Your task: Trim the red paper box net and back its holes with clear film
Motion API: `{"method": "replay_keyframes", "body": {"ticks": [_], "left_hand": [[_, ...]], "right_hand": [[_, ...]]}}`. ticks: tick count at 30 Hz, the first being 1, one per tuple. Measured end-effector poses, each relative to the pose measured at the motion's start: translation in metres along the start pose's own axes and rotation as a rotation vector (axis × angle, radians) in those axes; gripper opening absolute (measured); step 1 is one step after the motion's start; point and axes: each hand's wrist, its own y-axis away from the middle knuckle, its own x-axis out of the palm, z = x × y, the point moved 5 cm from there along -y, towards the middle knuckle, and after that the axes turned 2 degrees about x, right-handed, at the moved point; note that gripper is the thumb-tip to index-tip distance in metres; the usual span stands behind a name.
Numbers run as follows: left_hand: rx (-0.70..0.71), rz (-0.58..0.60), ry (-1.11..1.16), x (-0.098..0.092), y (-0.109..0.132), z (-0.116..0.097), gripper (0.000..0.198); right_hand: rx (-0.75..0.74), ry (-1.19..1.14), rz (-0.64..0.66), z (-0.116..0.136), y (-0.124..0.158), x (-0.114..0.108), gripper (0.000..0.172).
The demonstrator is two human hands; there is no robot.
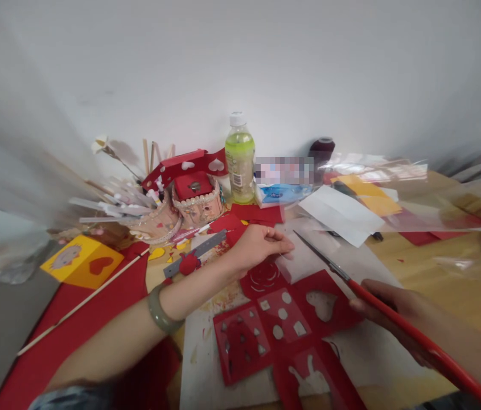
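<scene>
My right hand [398,310] is closed around red-handled scissors [428,340], their dark blades pointing up and left toward my other hand. My left hand [261,247], with a green bangle at the wrist, has its fingertips pinched together. What they hold, if anything, is too faint to make out; a pale translucent sheet [304,262] lies just past them. Below both hands spreads a cross-shaped red paper piece [317,293] with cut-out panels showing a heart, circles and squares, triangles and a hand-like shape. Clear film seems to cover some panels.
A drink bottle [240,165] stands by the wall beside a blue-white wipes pack [280,193]. A metal ruler [212,246] lies left of centre. Farther left are a yellow paper box [82,262], a thin wooden stick [86,304] and pen holders [197,208]. White paper [342,213] lies right.
</scene>
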Motion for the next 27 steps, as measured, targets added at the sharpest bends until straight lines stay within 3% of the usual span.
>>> {"method": "replay_keyframes", "body": {"ticks": [3,12,19,21,25,27], "left_hand": [[-0.002,-0.008,0.0,-0.003,-0.002,0.003,0.015],[-0.062,0.021,-0.016,-0.004,0.0,0.008,0.004],[-0.091,0.047,-0.051,0.007,0.008,0.007,0.002],[-0.09,0.055,-0.059,0.008,0.011,0.005,0.0],[-0.061,-0.004,-0.057,0.001,0.019,-0.002,0.01],[-0.041,-0.049,-0.063,-0.005,0.024,-0.004,0.013]], "right_hand": [[-0.024,-0.051,0.108,0.004,-0.002,0.0,0.041],[-0.09,0.001,0.078,0.0,-0.007,-0.003,0.039],[0.012,0.026,0.088,0.004,-0.007,-0.006,0.039],[-0.047,0.111,0.026,0.006,-0.012,-0.012,0.038],[-0.213,0.453,-0.247,0.015,-0.023,-0.031,0.036],[-0.261,0.524,-0.3,0.019,-0.029,-0.036,0.034]]}}
